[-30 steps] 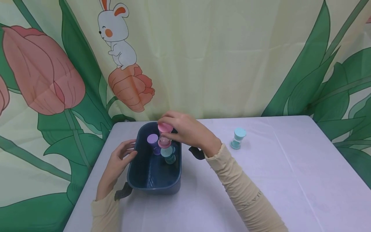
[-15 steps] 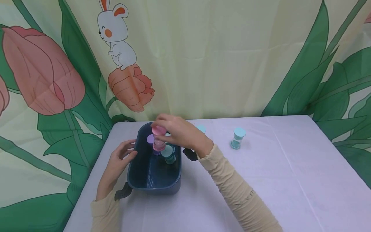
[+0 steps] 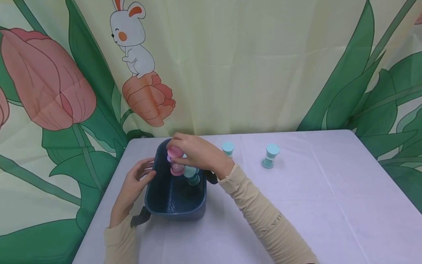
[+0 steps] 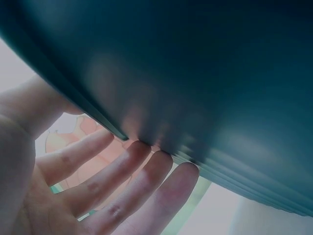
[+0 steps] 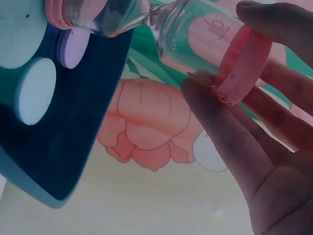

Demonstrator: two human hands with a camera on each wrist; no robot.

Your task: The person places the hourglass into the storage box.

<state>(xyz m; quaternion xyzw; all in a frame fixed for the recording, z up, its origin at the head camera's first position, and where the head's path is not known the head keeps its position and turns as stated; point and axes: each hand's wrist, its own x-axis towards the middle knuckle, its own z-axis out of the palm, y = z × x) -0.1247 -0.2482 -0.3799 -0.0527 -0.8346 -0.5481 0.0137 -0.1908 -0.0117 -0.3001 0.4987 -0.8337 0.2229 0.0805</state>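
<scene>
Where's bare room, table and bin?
Free: table between the right sleeve, rightmost teal timer and right edge; the bin's near end. Crowded: its far part, with the purple timer, other teal timers, and right hand holding the pink timer; its left side, by the left hand.

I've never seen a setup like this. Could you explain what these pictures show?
There is no machine: these are a person's two bare hands. The wide picture is taken from the head, looking forward and down; the two close-ups are taken from the wrists. On the white-covered table stand a dark blue bin and two light-blue hourglasses. Inside the bin are a purple hourglass and teal hourglasses. The right hand holds a pink hourglass, above or partly inside the bin. The left hand's fingers touch the bin's outer side.
</scene>
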